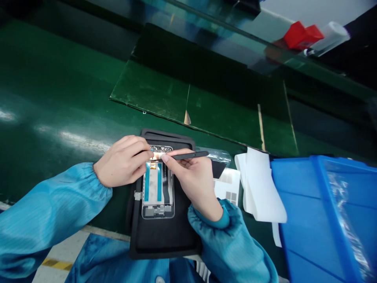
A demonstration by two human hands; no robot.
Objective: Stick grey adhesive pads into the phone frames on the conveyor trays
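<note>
**Blue sleeves [59, 212] reach in over an opened phone [154, 184] on a black tray [165, 239]**

Gathered cuffs leave both hands bare, probably so that loose cloth stays off small parts. The phone lies on the tray, toward its left side, with its inner side up and its circuit end away from the wearer; two blue strips [159, 182] run along its middle. The tray's dark, raised rim likely serves to stop things from sliding off onto the green bench [59, 118].

The right hand [196, 177] pinches a slim black tool [191, 155] between thumb and forefinger, pen-fashion, its back end pointing away to the right. That hold seems chosen for fine control near the phone's upper part, though the tip itself is too small to make out. The left hand [125, 161] comes in from the other side with fingers bent at the phone's upper left edge, perhaps to steady it; I cannot tell whether the fingertips grasp anything.

Just beyond the right hand lie clear film [220, 154] and a printed white card [234, 181]. White sheets [259, 188] lie beside a blue bin [303, 204], all on the tool hand's side, presumably within easy reach.
</note>
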